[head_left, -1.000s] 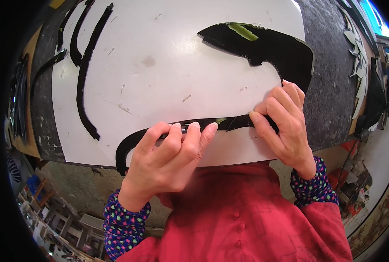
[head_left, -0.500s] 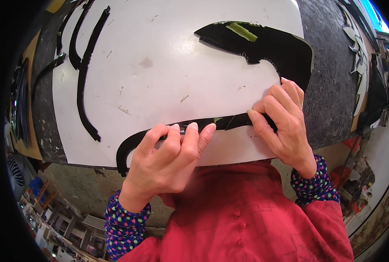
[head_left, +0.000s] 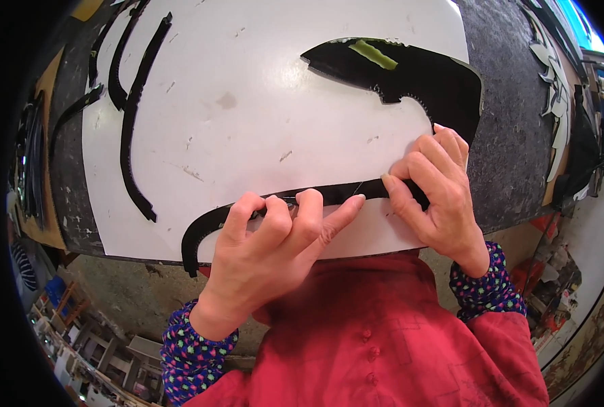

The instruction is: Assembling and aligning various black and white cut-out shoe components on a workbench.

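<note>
A long black curved strip [head_left: 333, 195] lies along the near edge of the white board [head_left: 237, 152], its left end bending over that edge. My left hand [head_left: 264, 251] rests on it, fingers curled onto the strip and thumb stretched along it to a thin diagonal line. Something small and shiny shows under these fingers; I cannot make out what it is. My right hand [head_left: 441, 193] is closed over the strip's right end, thumb and forefinger close together on it. Just beyond its knuckles lies a broad black flat piece [head_left: 444, 74] with a notched edge and a green patch [head_left: 374, 55].
Several narrow black curved strips lie at the far left, the longest one [head_left: 130, 136] on the white board. White cut pieces [head_left: 558, 102] are heaped along the right side of the dark worktable [head_left: 512, 136]. Shelves and clutter stand at lower left.
My left thumb has slid right along the strip, away from the fingers. A small green spot on the strip no longer shows. My right hand has barely moved.
</note>
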The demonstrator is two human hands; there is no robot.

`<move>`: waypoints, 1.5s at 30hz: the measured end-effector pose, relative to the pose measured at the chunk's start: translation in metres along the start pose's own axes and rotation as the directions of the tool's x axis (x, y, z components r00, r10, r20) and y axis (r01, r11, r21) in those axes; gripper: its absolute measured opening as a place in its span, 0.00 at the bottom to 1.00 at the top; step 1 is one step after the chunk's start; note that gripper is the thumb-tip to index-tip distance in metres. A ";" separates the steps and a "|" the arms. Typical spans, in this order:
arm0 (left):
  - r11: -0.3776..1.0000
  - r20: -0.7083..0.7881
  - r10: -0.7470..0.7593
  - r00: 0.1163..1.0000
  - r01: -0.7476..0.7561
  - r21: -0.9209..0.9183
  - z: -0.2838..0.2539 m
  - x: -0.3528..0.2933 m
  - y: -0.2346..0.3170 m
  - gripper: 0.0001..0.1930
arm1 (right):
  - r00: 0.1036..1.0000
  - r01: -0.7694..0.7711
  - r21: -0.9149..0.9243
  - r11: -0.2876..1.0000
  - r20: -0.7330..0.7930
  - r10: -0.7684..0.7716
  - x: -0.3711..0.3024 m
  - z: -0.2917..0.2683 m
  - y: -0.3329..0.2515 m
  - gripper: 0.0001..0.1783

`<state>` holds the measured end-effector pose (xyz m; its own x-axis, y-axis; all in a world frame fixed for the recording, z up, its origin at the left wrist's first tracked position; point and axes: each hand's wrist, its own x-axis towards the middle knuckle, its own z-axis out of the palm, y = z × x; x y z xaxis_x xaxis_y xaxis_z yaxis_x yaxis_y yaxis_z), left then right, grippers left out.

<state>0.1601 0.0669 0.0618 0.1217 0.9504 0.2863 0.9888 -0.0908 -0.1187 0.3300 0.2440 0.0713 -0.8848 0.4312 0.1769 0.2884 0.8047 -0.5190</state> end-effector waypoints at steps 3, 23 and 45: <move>1.000 0.004 0.009 1.000 -0.009 -0.003 0.001 0.000 -0.001 0.27 | 1.000 -0.005 -0.003 1.000 0.000 0.005 -0.001 0.000 0.000 0.05; 1.000 0.002 -0.016 1.000 0.016 -0.013 0.003 -0.003 0.004 0.26 | 0.992 0.018 -0.234 0.972 -0.119 -0.047 -0.011 0.004 -0.003 0.15; 0.990 -0.004 -0.114 0.993 0.113 -0.084 0.003 -0.021 0.009 0.25 | 0.992 -0.060 0.289 0.955 -0.087 0.089 -0.027 0.007 -0.020 0.22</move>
<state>0.1664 0.0469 0.0519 0.0084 0.9534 0.3017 1.0000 -0.0070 -0.0054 0.3457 0.2132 0.0707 -0.8202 0.5351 0.2021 0.2231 0.6247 -0.7483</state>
